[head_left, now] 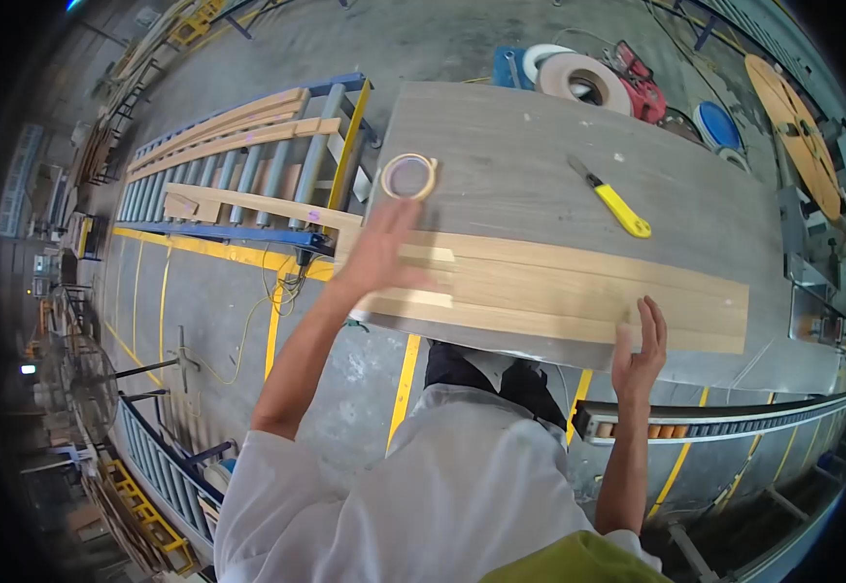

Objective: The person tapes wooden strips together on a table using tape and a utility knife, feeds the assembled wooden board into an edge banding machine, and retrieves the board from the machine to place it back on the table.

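Long pale wooden boards lie side by side on the grey tabletop. Light tape strips cross them near their left end. My left hand is over that end, fingers apart and slightly blurred; whether it touches the wood I cannot tell. At the boards' near edge, towards the right, is my right hand, fingers stretched and thumb apart, holding nothing. A roll of masking tape lies just beyond my left hand. Farther right rests a yellow-handled utility knife, its blade pointing away from me.
On the left, a roller conveyor carries several wooden strips. Large tape rolls and a red tool sit at the table's far edge. Another conveyor runs behind my right arm. A cable hangs by the left conveyor.
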`<act>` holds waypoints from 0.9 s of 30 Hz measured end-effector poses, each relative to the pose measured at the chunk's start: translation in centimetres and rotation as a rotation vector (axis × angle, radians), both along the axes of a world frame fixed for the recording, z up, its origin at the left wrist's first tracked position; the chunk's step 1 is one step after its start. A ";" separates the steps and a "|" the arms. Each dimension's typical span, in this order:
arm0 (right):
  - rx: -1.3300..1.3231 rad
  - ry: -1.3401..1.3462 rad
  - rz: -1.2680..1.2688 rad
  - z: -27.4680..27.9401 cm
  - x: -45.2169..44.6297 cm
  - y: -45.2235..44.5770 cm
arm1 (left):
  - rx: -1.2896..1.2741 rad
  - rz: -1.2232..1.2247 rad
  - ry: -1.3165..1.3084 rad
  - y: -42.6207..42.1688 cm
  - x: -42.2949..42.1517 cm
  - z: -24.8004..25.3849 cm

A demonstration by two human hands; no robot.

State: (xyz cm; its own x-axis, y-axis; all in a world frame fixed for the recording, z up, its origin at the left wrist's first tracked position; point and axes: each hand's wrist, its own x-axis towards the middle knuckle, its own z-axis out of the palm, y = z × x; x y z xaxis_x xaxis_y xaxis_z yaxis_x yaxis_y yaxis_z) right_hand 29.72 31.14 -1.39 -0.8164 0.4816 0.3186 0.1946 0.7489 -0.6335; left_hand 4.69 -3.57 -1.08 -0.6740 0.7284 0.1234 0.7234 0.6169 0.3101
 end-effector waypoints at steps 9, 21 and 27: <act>-0.131 -0.043 -0.042 1.1 3.9 1.2 | 0.194 0.415 -0.125 10.6 -2.0 -1.2; -0.976 -0.029 0.130 6.5 0.8 3.4 | 0.642 -0.255 -1.227 18.4 14.1 4.3; -0.925 -0.068 0.244 5.9 3.3 8.9 | 0.573 -0.231 -1.009 23.4 18.0 5.7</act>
